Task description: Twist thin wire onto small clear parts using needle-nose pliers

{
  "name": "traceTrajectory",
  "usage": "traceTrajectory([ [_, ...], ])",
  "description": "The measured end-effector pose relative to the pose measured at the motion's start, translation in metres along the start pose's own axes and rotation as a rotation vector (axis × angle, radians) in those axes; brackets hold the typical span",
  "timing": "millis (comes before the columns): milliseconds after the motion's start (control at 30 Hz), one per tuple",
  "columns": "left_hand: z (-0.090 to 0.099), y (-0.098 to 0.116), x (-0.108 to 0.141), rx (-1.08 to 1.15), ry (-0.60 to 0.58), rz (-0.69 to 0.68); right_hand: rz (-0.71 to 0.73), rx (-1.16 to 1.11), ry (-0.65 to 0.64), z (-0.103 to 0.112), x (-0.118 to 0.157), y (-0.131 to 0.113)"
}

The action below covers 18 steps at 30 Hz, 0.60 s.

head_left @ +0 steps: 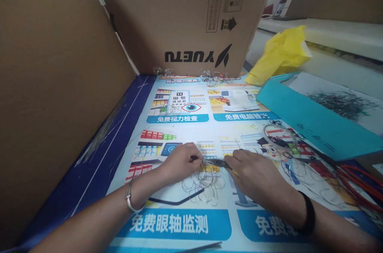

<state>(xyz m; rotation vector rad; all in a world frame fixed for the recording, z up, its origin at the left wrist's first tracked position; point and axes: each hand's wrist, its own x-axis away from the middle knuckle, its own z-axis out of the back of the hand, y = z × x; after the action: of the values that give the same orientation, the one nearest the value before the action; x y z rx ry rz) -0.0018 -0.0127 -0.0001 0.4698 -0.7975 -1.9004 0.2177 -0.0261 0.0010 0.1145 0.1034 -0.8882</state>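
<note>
My left hand (186,160), with a silver bracelet at its wrist, pinches the top of a bundle of thin looped wires (206,185). The loops spread below the fingertips over the printed sheet. My right hand (247,165), with a dark band at the wrist, is closed round a small tool with dark metal jaws (220,163) and a bit of yellow handle. The jaws point left and reach the wires beside my left fingertips. Whether they grip a wire is too small to tell.
Cardboard panels (179,13) stand behind and at the left. Wire tangles (211,77) lie at the back panel's foot. To the right are a yellow bag (277,55), a turquoise box (308,121) holding dark wire pieces, a wire coil (279,135) and red cables (359,185). Straight wires (103,133) lie left.
</note>
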Motion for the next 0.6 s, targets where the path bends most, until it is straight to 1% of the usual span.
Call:
traceTrajectory([
  [267,0.0014,0.0005,0.0003,0.001,-0.011,-0.014,0.117,0.106,0.124,0.0019,0.0007,0.004],
  [400,0.0022,0.0013,0.0002,-0.019,-0.017,-0.018,0.139,0.124,0.162,0.0043,-0.0007,0.0011],
  [500,0.002,0.0002,-0.0006,-0.03,-0.022,-0.035,0.133,0.101,0.168,0.0055,-0.0028,-0.0014],
  [600,0.002,-0.0015,-0.0011,-0.035,-0.04,-0.046,0.112,0.058,0.127,0.0054,-0.0066,-0.0026],
])
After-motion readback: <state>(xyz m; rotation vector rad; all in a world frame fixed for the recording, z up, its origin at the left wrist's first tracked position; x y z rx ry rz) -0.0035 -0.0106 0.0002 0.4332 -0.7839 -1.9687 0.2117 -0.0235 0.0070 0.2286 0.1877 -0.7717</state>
